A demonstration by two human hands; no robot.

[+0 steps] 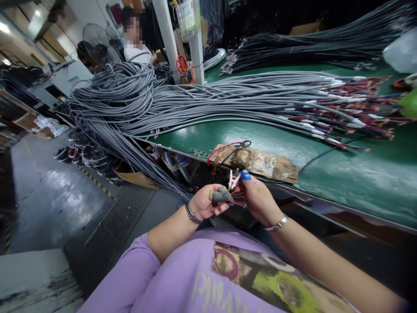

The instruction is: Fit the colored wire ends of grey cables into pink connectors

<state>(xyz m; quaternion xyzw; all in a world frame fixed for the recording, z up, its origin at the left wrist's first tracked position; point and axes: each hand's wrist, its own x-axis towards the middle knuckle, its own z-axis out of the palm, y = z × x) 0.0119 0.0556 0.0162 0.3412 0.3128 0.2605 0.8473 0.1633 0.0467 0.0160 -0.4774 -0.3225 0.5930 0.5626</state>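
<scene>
Colored wires (239, 201) sat just below frame center, left hand (211, 202) fingers clamped on them; right hand (259, 196) alongside, finger closure couldn't be told. Wires looked light, bendy, probably fragile; best pinched bunched together.

Red, green wires (239, 202); pale-pink clip (232, 183); blue thumb cover (245, 175); grey cables (182, 102); yellow-black striped floor tape (97, 184)

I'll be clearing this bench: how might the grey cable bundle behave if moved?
The grey cable bundle would likely flex springily, judging by its smooth loops. It is probably heavy, with many cables piled up, and might slide on the glossy green bench.
</scene>
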